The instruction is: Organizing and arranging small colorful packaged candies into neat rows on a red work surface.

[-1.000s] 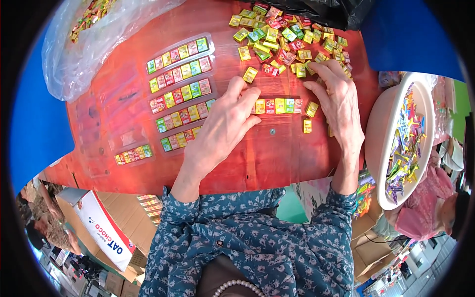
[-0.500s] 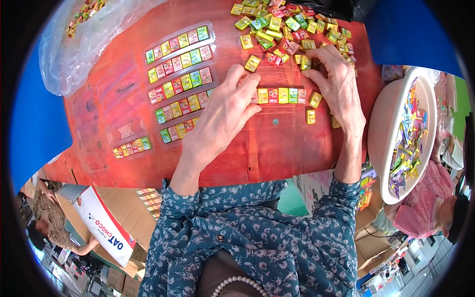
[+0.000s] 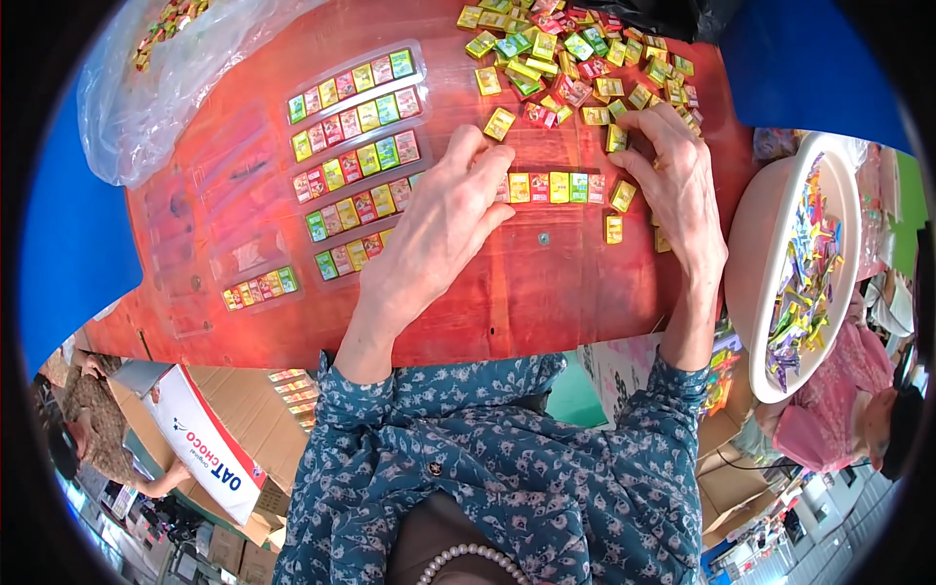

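A straight row of small coloured boxes [image 3: 560,187] lies across the red table, yellow, pink and green side by side. My left hand [image 3: 434,224] is closed at the row's left end, thumb below it and fingers above; the end itself is partly hidden. Between thumb and fingertips, my right hand [image 3: 675,180] pinches a small yellow box [image 3: 616,138] at the near edge of a loose pile of such boxes [image 3: 556,58]. Two single yellow boxes, one tilted [image 3: 622,196] and one upright [image 3: 613,229], lie just right of the row. Another loose yellow box [image 3: 499,123] sits above my left hand.
Clear plastic trays [image 3: 356,156] filled with rows of boxes lie on the left, with a separate filled tray [image 3: 259,290] nearer. A clear bag [image 3: 117,117] stands at the far left. On the right is a white tub [image 3: 746,263] of wrapped pieces. Other people are beyond both sides.
My right hand has shifted slightly right and nearer, drawing the pinched yellow box a little away from the pile. My left hand and the row have hardly moved.
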The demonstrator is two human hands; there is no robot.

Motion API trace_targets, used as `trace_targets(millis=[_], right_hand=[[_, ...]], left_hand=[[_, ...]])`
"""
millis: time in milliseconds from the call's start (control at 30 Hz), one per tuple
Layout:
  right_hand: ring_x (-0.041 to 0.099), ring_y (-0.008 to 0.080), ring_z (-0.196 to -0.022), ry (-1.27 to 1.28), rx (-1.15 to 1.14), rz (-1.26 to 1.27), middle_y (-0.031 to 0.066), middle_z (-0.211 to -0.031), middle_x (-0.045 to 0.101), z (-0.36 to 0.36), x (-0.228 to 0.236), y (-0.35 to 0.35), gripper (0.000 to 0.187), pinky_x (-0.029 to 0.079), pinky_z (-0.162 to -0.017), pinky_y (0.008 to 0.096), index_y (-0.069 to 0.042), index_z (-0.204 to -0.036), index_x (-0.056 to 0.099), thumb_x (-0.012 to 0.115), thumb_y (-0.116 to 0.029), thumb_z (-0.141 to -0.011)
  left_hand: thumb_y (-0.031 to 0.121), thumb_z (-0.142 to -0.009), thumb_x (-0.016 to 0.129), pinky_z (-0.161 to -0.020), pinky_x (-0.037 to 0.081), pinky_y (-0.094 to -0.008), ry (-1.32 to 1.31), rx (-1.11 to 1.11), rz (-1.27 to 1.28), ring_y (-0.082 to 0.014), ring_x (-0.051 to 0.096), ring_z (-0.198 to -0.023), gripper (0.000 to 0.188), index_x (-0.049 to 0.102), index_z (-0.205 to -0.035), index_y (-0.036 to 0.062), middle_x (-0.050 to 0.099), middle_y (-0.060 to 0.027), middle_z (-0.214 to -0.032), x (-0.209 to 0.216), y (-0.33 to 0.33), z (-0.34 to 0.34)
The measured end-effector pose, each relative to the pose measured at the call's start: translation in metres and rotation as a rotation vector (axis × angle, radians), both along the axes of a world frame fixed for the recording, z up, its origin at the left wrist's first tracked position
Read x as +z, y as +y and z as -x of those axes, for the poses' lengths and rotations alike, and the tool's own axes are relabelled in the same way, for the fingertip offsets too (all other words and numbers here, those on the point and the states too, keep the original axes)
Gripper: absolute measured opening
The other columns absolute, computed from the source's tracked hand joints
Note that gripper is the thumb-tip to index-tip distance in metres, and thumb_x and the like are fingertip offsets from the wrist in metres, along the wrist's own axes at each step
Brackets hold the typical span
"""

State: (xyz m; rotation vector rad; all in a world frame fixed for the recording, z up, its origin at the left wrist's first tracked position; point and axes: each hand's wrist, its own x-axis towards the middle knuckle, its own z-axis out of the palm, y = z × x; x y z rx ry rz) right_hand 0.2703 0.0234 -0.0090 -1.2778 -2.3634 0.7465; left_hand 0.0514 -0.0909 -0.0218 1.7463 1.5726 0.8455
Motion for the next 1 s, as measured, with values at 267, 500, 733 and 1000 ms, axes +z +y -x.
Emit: trace_targets(millis=[267,500,733,1000], right_hand=[[0.065,0.032,-0.08,0.005,-0.05,0.004,0.0155,-0.093,0.062,-0.003,0.007,-0.005,0.026,0.051,-0.072,0.0388,0.003,-0.101,0.064,0.072,0.002,-0.077],[0.065,0.0304,-0.079,0.154,0.039,0.132,0.0146,-0.088,0.061,0.017,0.016,-0.017,0.026,0.051,-0.07,0.0374,0.001,-0.099,0.065,0.075,0.001,-0.075],[0.056,0.0358,-0.092,0.196,0.302,-0.063,0.0138,-0.095,0.058,0.055,0.011,-0.036,0.035,0.048,-0.079,0.045,-0.001,-0.099,0.063,0.078,0.0,-0.067],[0.055,0.036,-0.096,0.144,0.383,-0.074,0.0148,-0.096,0.057,0.07,-0.008,-0.043,0.035,0.048,-0.082,0.0437,-0.001,-0.096,0.062,0.078,0.0,-0.066]], left_hand=[[-0.003,-0.077,0.075,-0.076,0.052,-0.0364,0.034,0.011,-0.011,-0.0242,0.063,-0.087,0.047,0.057,-0.12,-0.0052,0.053,-0.0117,-0.106,0.001,0.0,0.0],[-0.003,-0.078,0.074,-0.078,0.05,-0.0431,-0.02,-0.008,0.026,-0.0343,0.062,-0.092,0.047,0.054,-0.121,-0.0066,0.052,-0.0167,-0.109,0.007,-0.003,0.009],[-0.002,-0.076,0.074,-0.079,0.049,-0.044,0.004,0.066,-0.038,-0.0359,0.059,-0.093,0.047,0.056,-0.119,-0.0042,0.053,-0.0165,-0.105,0.03,-0.009,0.016],[-0.005,-0.071,0.076,-0.072,0.05,-0.0381,0.132,0.036,-0.059,-0.0278,0.062,-0.085,0.048,0.06,-0.116,-0.0047,0.057,-0.0135,-0.105,0.018,-0.008,0.018]])
